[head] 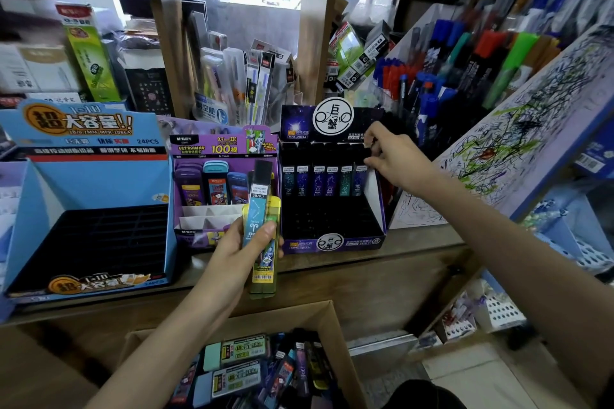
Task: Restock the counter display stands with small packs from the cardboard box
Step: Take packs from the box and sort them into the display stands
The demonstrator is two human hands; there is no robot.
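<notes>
Six small packs (324, 181) fill the back row of the dark stand (335, 244), and its front rows are bare. The purple stand (186, 229) holds a few and the blue stand (86, 186) shows none. The cardboard box (335, 335) below the bench (382, 271) is well stocked, so much remains. The right grip (395, 156), nearly closed, appears to pinch the end pack (360, 178), though blur hampers this. The left grip (237, 251) is wrapped round spare packs (262, 209).

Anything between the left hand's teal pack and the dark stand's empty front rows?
Nothing visible. The left hand holds the teal pack just left of the dark stand; the right hand pinches a back-row pack.
</notes>
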